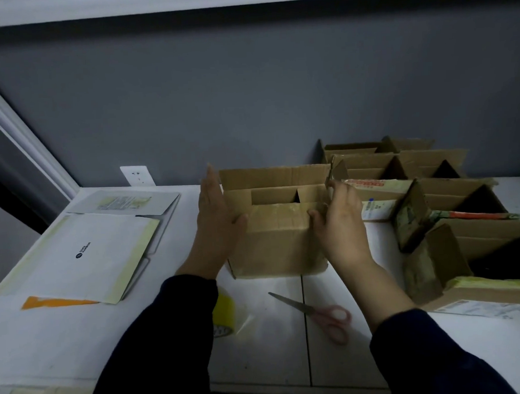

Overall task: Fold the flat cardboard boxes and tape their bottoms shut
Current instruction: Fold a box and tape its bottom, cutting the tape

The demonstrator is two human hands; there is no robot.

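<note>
A brown cardboard box (276, 240) stands upright and open-topped in the middle of the white table (273, 349). My left hand (215, 216) lies flat against its left side, fingers straight, thumb on the front face. My right hand (339, 223) is at the box's right end, fingers curled around the right flap's edge and thumb on the front face. A roll of yellow tape (224, 314) lies near the front, partly hidden by my left sleeve. Pink-handled scissors (319, 312) lie in front of the box.
Several folded open boxes (447, 196) crowd the right side of the table up to the grey wall. Flat white cardboard sheets (87, 256) lie stacked at the left, with an orange strip (53, 301) at their near edge. A wall socket (137, 175) sits behind.
</note>
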